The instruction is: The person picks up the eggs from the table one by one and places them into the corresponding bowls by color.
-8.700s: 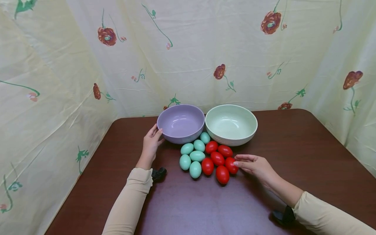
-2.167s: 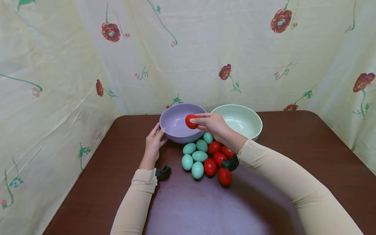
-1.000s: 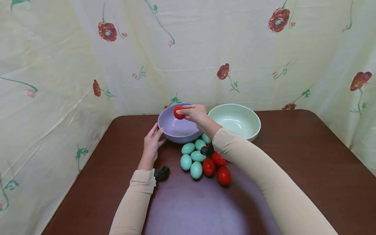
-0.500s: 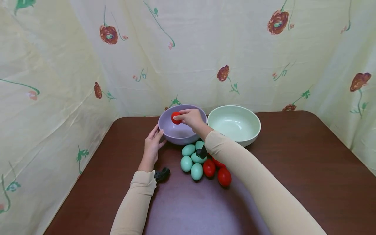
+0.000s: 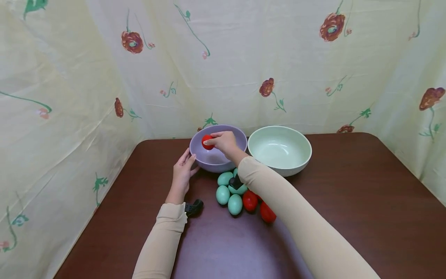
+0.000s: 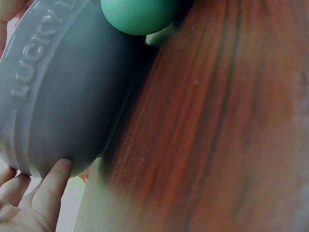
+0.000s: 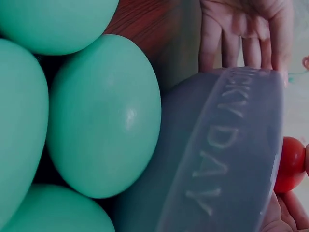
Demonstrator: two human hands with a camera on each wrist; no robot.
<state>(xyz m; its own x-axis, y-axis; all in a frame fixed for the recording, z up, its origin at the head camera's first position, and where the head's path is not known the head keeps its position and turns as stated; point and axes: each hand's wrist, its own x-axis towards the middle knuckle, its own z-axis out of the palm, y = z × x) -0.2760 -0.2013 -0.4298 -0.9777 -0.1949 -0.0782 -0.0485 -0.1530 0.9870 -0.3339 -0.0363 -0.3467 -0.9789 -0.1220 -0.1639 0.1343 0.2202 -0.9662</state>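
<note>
A: What did the left hand (image 5: 181,176) do?
B: It steadied the purple bowl (image 5: 212,167). The fingers were spread and fairly straight, with the tips resting against the left side of the bowl.

A: What was located in the bowl's opening?
B: One red egg (image 5: 207,142), pinched between the thumb and fingers of the right hand (image 5: 224,142). The egg was at about rim height, left of centre. Contact with the inner surface could not be confirmed.

A: Which step did this represent?
B: Most likely the placing step: red egg into purple bowl. The pinch had not been released.

A: What did the next move call for?
B: In my judgement, a short lowering, then a parting of the right fingers, with the left hand bracing against tipping.

A: What was positioned farther right?
B: The green eggs (image 5: 223,195) lay clustered in front of the purple bowl. The loose red eggs (image 5: 249,200) adjoined them on the table (image 5: 366,186); the right sleeve (image 5: 289,209) hid part of the group, which prevented a count. The pale green bowl (image 5: 289,172) stood just beside the purple one, with no egg visible inside.
</note>
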